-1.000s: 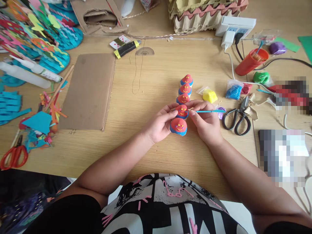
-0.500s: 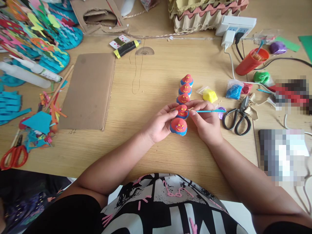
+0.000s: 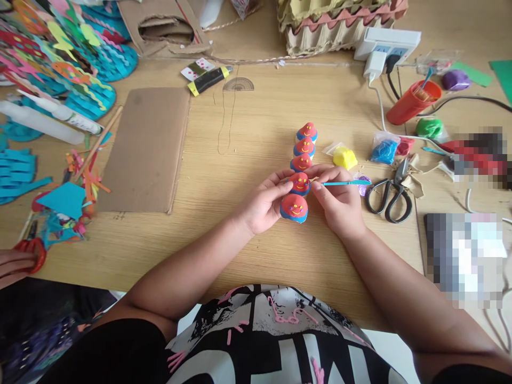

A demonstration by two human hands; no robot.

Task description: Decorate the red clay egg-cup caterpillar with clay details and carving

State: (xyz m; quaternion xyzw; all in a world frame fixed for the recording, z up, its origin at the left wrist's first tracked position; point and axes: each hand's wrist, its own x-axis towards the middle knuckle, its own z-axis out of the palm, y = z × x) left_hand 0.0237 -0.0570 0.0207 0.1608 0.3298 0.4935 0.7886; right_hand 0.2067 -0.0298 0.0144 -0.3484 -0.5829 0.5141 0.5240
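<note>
Another person's hand point(image 3: 14, 262) newly on red scissors point(image 3: 34, 250); right hand point(image 3: 338, 200) pinching blue tool point(image 3: 344, 182)

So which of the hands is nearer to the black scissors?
Right. The right hand lies just left of the black scissors, holding a thin blue tool. The left hand is farther left, beyond the clay figures.

Both arms reach in from 6 o'clock and meet in the middle. The left hand point(image 3: 262, 205) is curled, fingers pinched. The right hand point(image 3: 339, 205) is curled too, fingertips pinched at 9 o'clock.
</note>
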